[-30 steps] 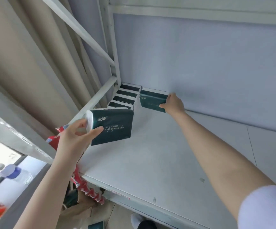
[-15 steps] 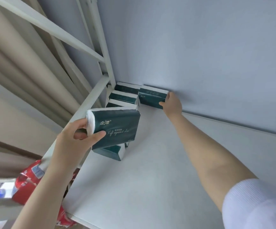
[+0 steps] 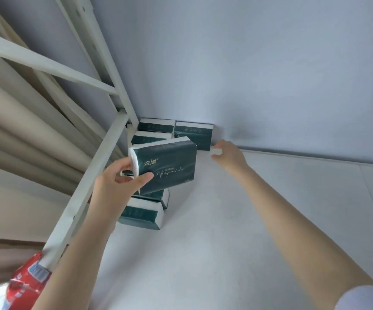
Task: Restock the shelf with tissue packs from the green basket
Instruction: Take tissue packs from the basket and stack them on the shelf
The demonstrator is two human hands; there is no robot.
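shelf (image 3: pixel 225 231): white board, stocked only in the far left corner, under a grey-blue wall (image 3: pixel 248 63).
row (image 3: pixel 152 137): dark green packs along the left rail, front pack (image 3: pixel 140 217) nearest; middle ones hidden behind the held pack, count not readable.
held pack (image 3: pixel 169 164): aloft over the row, pinched at its white left end by the left grip (image 3: pixel 118 182), thumb on the printed face. carried closer to the corner than a second ago; judged next in line, in front of the rear pack.
rear pack (image 3: pixel 193 135): a second ago a little off the wall, now flush to it and touching the row's rearmost pack. judged placed, a second column begun.
right grip (image 3: pixel 228 153): at the rear pack's right end, fingertips on it; pinching or only pressing, cannot tell.
green basket: out of view.
red wrapper (image 3: pixel 26 280): lower left, cut off, blurred.
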